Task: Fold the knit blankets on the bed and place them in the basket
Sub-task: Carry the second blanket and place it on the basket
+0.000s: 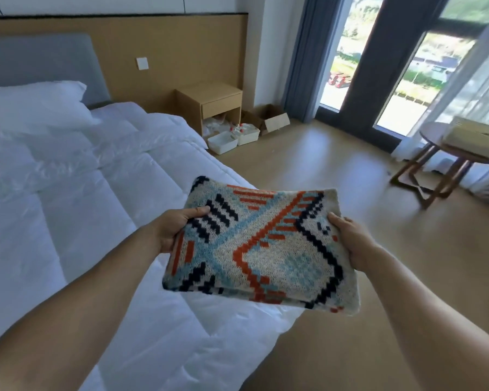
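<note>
A folded knit blanket point(261, 249) with an orange, navy and light-blue pattern on cream is held flat in the air over the bed's right edge. My left hand point(175, 228) grips its left side, thumb on top and fingers beneath. My right hand point(350, 239) grips its right side the same way. The bed point(76, 193) with a white duvet fills the left of the view. On a round table at the far right stands a pale basket point(473, 135), partly cut off by the frame edge.
A wooden nightstand point(209, 104) stands beside the bed, with white bins point(233, 136) and a cardboard box point(271, 119) on the floor by it. The round wooden table point(446, 162) stands near the window and curtains. Wooden floor point(308, 165) lies between bed and table.
</note>
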The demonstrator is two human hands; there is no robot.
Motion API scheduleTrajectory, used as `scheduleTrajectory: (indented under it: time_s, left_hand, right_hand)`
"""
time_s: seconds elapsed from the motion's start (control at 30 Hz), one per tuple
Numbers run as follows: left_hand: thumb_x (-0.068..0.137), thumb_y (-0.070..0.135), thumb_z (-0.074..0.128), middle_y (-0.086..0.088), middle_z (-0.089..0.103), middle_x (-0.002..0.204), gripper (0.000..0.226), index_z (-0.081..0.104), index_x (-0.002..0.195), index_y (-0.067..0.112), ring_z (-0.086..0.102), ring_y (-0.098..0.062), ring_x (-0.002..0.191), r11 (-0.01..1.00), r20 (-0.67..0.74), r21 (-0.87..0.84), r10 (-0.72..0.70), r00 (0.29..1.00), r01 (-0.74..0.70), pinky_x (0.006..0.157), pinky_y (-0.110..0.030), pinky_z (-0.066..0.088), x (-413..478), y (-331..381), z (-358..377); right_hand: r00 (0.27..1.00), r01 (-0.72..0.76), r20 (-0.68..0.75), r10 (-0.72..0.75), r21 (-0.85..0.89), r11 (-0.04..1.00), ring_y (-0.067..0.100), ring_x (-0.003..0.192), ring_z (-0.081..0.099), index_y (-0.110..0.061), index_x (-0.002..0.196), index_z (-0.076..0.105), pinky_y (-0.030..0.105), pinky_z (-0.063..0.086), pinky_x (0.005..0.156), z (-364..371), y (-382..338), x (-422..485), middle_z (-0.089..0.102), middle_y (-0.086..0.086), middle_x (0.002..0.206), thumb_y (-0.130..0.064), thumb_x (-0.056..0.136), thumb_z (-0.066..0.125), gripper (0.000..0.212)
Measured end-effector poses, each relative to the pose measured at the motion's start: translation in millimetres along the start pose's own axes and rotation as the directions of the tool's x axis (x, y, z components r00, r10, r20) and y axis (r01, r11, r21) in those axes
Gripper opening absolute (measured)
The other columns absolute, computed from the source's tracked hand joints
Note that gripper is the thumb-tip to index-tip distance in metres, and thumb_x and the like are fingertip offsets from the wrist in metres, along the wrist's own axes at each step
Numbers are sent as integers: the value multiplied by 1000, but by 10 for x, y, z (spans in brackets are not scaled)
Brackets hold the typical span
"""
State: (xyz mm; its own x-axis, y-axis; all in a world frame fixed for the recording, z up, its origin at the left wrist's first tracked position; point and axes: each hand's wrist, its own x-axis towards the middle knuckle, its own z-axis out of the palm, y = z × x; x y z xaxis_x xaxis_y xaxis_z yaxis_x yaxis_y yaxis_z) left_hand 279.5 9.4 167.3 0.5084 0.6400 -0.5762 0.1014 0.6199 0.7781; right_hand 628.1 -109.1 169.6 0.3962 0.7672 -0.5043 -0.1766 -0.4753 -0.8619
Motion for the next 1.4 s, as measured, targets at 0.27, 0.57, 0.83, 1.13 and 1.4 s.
scheduleTrajectory:
  time_s: [0.27, 0.57, 0.83, 1.13, 1.4]
  left_hand:
    - [89, 31, 62, -22, 71, 103, 52, 52, 130, 0, 71, -34, 81, 991, 97, 133, -23, 995, 10, 78, -47, 59, 639, 314, 1064]
    - [77, 34, 73, -23, 66, 114, 68, 51, 133, 2, 68, -35, 88, 981, 146, 196, -16, 989, -13, 90, -50, 54, 1443, 607, 2611]
    - [76, 29, 74, -18, 68, 94, 55, 52, 120, 4, 66, -32, 76, 974, 178, 224, -9, 984, -31, 84, -48, 54, 2012, 820, 3754]
    - [73, 28, 76, -16, 68, 85, 45, 56, 108, 7, 67, -29, 67, 956, 239, 293, -45, 970, -28, 73, -43, 58, 3038, 1282, 4544]
    - [80, 26, 73, -12, 68, 71, 37, 53, 102, 3, 67, -27, 57, 932, 315, 361, -108, 943, -14, 56, -35, 60, 4036, 1897, 5187]
  right_hand:
    - [986, 38, -165, -17, 127, 991, 26, 57, 69, -4, 107, 61, 43, 61, 60, -1108, -76, -46, 71, 13, 76, -30, 94, 61, 29]
    - [961, 103, -275, -40, 219, 970, 30, 66, 70, -1, 109, 60, 43, 61, 65, -2661, -269, 200, 72, 16, 84, -28, 93, 63, 31]
    - [944, 143, -324, -54, 257, 956, 28, 61, 72, -4, 106, 59, 37, 60, 54, -3781, -483, 444, 72, 18, 87, -26, 95, 62, 25]
    - [897, 161, -441, -32, 259, 952, 33, 74, 71, -6, 103, 58, 43, 59, 69, -4501, -787, 1036, 72, 20, 93, -27, 95, 62, 23]
    - [838, 210, -546, -11, 303, 930, 32, 68, 72, -4, 109, 54, 40, 60, 59, -5012, -1179, 1707, 72, 20, 91, -27, 94, 63, 29]
